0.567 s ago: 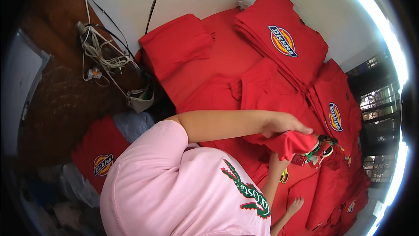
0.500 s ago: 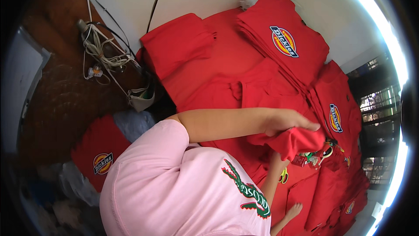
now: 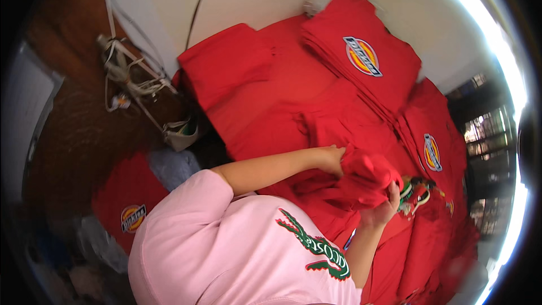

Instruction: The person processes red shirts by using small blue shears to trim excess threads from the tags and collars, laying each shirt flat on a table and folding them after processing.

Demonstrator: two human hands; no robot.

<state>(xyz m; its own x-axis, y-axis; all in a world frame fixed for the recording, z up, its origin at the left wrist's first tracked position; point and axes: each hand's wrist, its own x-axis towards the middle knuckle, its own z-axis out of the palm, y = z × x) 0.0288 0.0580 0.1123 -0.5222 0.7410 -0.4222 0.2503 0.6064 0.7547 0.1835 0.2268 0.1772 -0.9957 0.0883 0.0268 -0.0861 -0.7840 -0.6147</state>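
A bunched red shirt (image 3: 367, 178) is held up between my two hands, over more red fabric. My right hand (image 3: 384, 208) is closed round its right side, thumb and fingers wrapped on the cloth. On its left side my left hand (image 3: 332, 160) grips the edge, the fingers partly hidden by the cloth and slightly blurred. Just beyond my right hand lies a small cluster of tools (image 3: 415, 195), with scissor handles and green and red items among it.
A folded stack of red shirts (image 3: 330, 37) with a round emblem rests by the wall. Another folded red shirt (image 3: 432, 113) lies to the right, and a plain folded red piece (image 3: 226, 59) at the far left. Bundled white cords (image 3: 127, 73) hang left. Plastic bags (image 3: 101, 243) sit lower left.
My left hand has drawn back to the left and down. My right hand has come up from under the cloth to its right side. The yellow-handled scissors are now hidden.
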